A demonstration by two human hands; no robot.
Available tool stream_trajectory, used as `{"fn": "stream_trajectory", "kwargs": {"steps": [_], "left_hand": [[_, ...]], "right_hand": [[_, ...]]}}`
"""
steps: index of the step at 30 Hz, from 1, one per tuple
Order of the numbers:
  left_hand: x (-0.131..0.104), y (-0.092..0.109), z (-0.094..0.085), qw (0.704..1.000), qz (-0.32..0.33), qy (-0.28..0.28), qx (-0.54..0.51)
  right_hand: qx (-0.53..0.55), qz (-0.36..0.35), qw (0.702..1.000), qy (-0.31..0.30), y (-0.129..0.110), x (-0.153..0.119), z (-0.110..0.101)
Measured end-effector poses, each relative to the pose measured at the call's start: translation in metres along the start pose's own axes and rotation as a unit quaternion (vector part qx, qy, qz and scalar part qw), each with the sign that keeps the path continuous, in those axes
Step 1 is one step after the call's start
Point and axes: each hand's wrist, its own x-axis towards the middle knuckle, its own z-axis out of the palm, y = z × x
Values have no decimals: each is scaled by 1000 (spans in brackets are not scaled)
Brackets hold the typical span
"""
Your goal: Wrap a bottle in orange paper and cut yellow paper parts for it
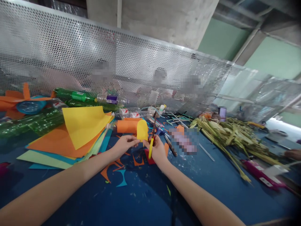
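Reference point: the yellow paper piece (142, 129), round-topped, raised between my hands just above the worktop (150, 201); clock directions are read from it.
Left hand (125, 144): at 8 o'clock; my fingers pinch the piece at its lower left edge.
Right hand (160, 153): between 4 and 5 o'clock; my fingers are closed around the scissors, my thumb at the lower edge of the paper.
Yellow-handled scissors (150, 148): blades upward, passing 2 o'clock beside the paper; I cannot tell how far they are parted.
Orange paper (126, 126): curved like a roll, at 9 o'clock, just beside the piece.
Coloured paper stack (70, 141): farther out towards 9 o'clock, yellow sheet uppermost.
Paper scraps: orange cut-out (138, 160) at 6 o'clock; blue cut-out (122, 178) at 7.
Green plastic bottle (75, 94): lying at 10 o'clock, near the perforated metal panel (138, 59).
Dried husks (231, 135): heaped at 3 o'clock, well apart.
Magenta device (256, 172): between 3 and 4 o'clock, blurred.
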Motion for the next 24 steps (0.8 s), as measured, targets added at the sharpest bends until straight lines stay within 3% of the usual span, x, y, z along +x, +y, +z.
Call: {"fn": "stream_trajectory", "kwargs": {"steps": [6, 16, 24], "left_hand": [[0, 0, 1, 1000, -4, 13, -4], [0, 1, -1, 998, 59, 1, 32], [-1, 0, -1, 997, 68, -11, 32]], "right_hand": [[8, 6, 1000, -5, 4, 0, -2], [32, 26, 999, -5, 7, 4, -3], [9, 18, 1000, -2, 12, 3, -5]]}}
